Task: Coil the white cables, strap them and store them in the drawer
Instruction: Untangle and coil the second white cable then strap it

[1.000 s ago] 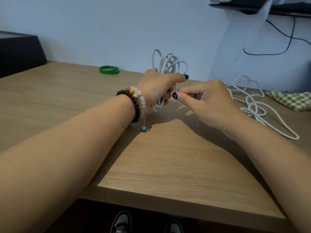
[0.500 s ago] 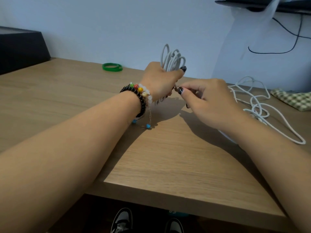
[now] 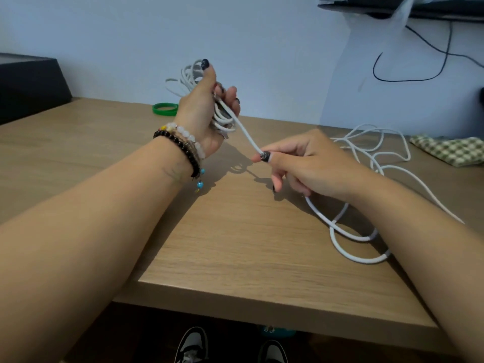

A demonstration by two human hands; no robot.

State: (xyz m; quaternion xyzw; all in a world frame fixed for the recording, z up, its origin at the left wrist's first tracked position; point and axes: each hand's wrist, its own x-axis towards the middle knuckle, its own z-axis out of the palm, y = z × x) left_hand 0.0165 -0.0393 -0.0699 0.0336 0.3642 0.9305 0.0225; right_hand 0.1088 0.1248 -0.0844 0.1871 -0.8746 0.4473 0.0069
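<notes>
My left hand (image 3: 207,111) is raised above the wooden table (image 3: 235,252) and grips a coil of white cable (image 3: 221,117), whose loops stick out behind the fingers. One strand runs taut from the coil down to my right hand (image 3: 301,166), which pinches it between thumb and forefinger. Behind that hand the loose cable (image 3: 348,237) curls on the table under my right forearm. More slack white cable (image 3: 379,153) lies in loops at the right rear.
A green band (image 3: 165,109) lies on the table behind my left hand. A green checked cloth (image 3: 450,150) sits at the far right. A black box (image 3: 28,87) stands at the left rear. A black wire (image 3: 408,74) hangs on the wall.
My right hand has drawn back from the coil toward me, pulling a length of cable taut. My left hand has turned and lifted the coil.
</notes>
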